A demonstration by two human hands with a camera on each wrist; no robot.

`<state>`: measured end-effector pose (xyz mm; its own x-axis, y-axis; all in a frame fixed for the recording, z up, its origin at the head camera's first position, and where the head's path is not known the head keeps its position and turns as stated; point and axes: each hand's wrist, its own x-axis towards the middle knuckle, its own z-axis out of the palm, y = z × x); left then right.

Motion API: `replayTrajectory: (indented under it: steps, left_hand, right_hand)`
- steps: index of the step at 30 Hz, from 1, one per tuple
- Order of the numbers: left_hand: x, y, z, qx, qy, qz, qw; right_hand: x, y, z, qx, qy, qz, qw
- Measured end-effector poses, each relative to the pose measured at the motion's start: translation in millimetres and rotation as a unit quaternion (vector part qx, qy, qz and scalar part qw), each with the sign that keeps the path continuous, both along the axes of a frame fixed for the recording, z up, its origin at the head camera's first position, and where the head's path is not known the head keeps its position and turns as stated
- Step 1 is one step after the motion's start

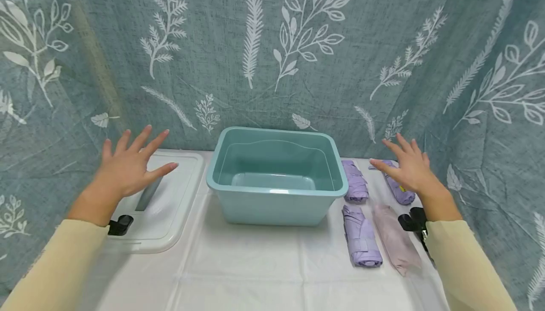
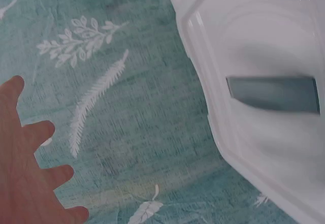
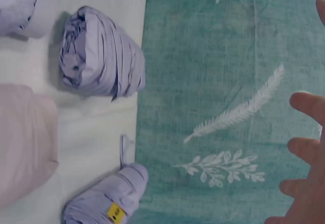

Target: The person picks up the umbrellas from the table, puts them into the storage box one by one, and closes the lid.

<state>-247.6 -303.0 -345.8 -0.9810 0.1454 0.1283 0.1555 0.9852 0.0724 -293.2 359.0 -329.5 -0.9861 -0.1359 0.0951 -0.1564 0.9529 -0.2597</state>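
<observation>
My left hand is held with its fingers spread above a white lid with a grey handle; it holds nothing. On the other side my right hand, fingers also spread and holding nothing, hovers near a rolled purple folding umbrella with a yellow tag. Between the hands stands a teal plastic bin, its inside bare. Right of it lie two more rolled purple umbrellas, a back one and a front one. Beside the front one is a pale pink cloth-covered bundle.
A white cloth covers the table. Behind it hangs a green-grey curtain with white leaf prints, which also closes in both sides. A dark object, partly hidden by the right sleeve, lies past the pink bundle.
</observation>
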Motion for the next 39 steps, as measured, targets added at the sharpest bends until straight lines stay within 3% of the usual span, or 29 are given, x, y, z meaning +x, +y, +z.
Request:
replayTrajectory:
  steps: [12, 21, 29, 33, 39]
  left_hand:
    - [4.9, 16, -10.4, 0.026, 0.016, 0.004, 0.9995]
    - [13.2, 28, -29.1, 0.056, 0.021, -0.012, 0.9981]
    - [25.0, 46, -36.9, 0.097, 0.036, -0.032, 0.9942]
    - [28.6, 55, -40.8, 0.129, 0.059, -0.052, 0.9885]
    - [31.1, 69, -45.1, 0.208, 0.075, -0.088, 0.9714]
  right_hand:
    - [16.5, -9, -13.3, -0.029, 0.036, 0.023, 0.999]
    - [30.8, -10, -27.2, -0.061, 0.08, 0.032, 0.994]
    - [48.1, -15, -40.2, -0.081, 0.081, 0.03, 0.993]
    - [53.3, -13, -50.1, -0.1, 0.096, 0.031, 0.99]
    - [58.3, -12, -66.4, -0.127, 0.113, 0.027, 0.985]
